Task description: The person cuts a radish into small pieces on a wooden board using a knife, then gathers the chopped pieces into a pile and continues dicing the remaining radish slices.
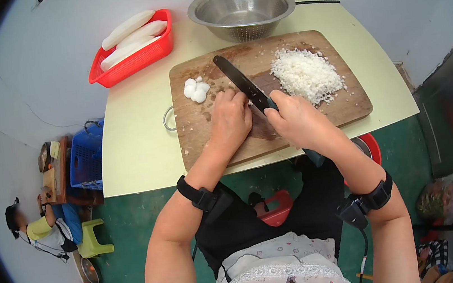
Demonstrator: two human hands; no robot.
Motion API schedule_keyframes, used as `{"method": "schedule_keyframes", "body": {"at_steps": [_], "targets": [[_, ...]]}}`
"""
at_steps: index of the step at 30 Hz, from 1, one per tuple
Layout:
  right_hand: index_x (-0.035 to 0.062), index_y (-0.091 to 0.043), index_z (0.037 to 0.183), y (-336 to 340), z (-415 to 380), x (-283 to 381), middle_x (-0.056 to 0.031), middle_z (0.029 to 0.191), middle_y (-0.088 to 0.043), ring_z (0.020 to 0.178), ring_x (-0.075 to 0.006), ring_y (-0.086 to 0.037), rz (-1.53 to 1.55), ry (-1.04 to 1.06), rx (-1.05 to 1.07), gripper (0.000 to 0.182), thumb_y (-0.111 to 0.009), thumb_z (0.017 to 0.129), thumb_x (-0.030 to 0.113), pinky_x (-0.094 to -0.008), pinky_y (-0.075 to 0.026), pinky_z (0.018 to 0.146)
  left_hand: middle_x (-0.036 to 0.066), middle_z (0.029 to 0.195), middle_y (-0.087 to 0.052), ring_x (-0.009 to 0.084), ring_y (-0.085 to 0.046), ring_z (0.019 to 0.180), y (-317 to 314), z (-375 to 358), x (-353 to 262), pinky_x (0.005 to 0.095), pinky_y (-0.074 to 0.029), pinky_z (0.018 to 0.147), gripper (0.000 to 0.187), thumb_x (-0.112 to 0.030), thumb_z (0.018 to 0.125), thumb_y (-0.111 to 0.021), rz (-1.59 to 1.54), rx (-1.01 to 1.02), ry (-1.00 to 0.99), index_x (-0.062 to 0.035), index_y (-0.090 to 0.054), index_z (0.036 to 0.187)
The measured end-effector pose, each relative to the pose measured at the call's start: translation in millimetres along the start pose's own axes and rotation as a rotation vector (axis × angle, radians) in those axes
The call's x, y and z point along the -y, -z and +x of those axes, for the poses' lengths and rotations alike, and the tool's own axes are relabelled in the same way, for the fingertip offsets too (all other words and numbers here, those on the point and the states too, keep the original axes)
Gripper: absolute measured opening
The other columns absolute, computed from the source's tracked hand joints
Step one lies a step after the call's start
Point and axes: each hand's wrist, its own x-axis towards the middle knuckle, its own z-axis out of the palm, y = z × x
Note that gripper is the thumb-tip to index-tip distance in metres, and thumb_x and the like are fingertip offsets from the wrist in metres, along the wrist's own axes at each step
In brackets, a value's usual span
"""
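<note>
My right hand (295,117) is wrapped round the handle of a kitchen knife (242,83), whose dark blade slants up and left over the wooden cutting board (266,47). Close beside the blade, my left hand (230,115) rests on the board with its fingers curled down. A tiny white bit shows at its fingertips, but what they hold is hidden. To the right lies a heap of finely chopped white vegetable (307,74). Several white rounded pieces (196,90) sit near the board's left edge.
Behind the board stands a steel colander (242,12). A red basket (137,58) holds long white radishes (131,30). A metal ring (169,119) sticks out at the board's left side. Another person (42,229) sits at far left, near a blue crate (88,156).
</note>
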Motion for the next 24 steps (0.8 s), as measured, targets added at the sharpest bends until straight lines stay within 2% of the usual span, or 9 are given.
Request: {"method": "schedule_keyframes", "body": {"at_steps": [7, 12, 24], "targets": [[-0.0081, -0.050, 0.088, -5.0, 2.9, -1.6, -0.0321, 0.075, -0.060, 0.079, -0.0467, -0.060, 0.033, -0.014, 0.029, 0.023, -0.049, 0.088, 0.015, -0.0520, -0.047, 0.073, 0.016, 0.079, -0.055, 0.0341, -0.054, 0.080, 1.6, -0.5, 0.7, 0.0415, -0.044, 0.072, 0.007, 0.002, 0.068, -0.061, -0.014, 0.002, 0.034, -0.0001, -0.060, 0.074], [-0.0078, -0.050, 0.087, -11.5, 2.6, -5.7, -0.0311, 0.074, -0.060, 0.077, -0.0461, -0.061, -0.076, 0.044, -0.006, 0.023, -0.049, 0.088, 0.015, -0.0519, -0.048, 0.071, 0.016, 0.078, -0.055, 0.0338, -0.054, 0.081, 1.1, -2.6, 2.6, 0.0414, -0.044, 0.072, 0.004, 0.001, 0.067, -0.062, -0.009, 0.006, 0.073, -0.0003, -0.061, 0.072], [-0.0074, -0.050, 0.086, -7.0, 1.7, -7.4, -0.0292, 0.073, -0.061, 0.075, -0.0456, -0.061, -0.113, 0.061, 0.006, 0.022, -0.050, 0.089, 0.015, -0.0512, -0.049, 0.070, 0.015, 0.078, -0.054, 0.0335, -0.053, 0.081, 2.1, -2.2, 0.6, 0.0408, -0.044, 0.072, 0.005, 0.002, 0.068, -0.061, 0.004, 0.009, 0.056, -0.0003, -0.062, 0.072]]}}
